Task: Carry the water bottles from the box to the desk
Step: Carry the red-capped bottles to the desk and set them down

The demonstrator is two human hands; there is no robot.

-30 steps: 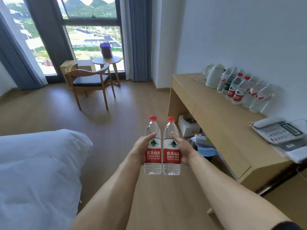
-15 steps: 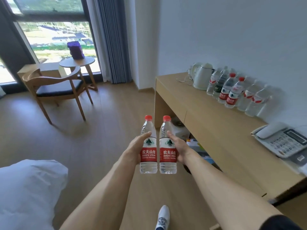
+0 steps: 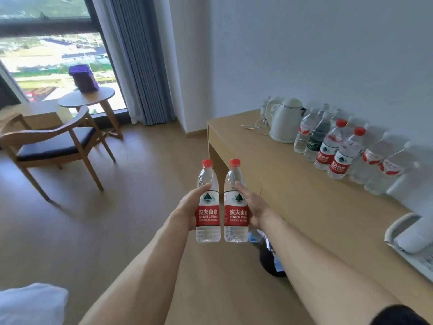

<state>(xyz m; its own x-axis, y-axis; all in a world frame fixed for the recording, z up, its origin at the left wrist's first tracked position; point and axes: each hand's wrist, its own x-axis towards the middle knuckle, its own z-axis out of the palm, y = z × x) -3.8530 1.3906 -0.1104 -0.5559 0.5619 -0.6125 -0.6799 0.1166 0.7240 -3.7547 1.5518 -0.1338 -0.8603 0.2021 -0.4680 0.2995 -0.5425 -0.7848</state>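
Note:
I hold two clear water bottles with red caps and red labels upright, side by side, in front of me over the floor. My left hand [image 3: 187,208] grips the left bottle [image 3: 207,207], and my right hand [image 3: 254,207] grips the right bottle [image 3: 236,207]. Both are just left of the front corner of the light wooden desk [image 3: 293,198]. Several more water bottles [image 3: 337,148] stand in a row along the wall at the back of the desk. The box is not in view.
A white kettle [image 3: 284,120] with its cord stands on the desk's far end, and a white telephone [image 3: 412,238] lies at its near right. A wooden chair [image 3: 54,144] and a round side table [image 3: 86,99] stand by the window. A white bed corner [image 3: 30,303] shows bottom left.
The view has moved closer to the desk and turned right. The bed has slid almost out of the frame. Both hands still hold their bottles the same way.

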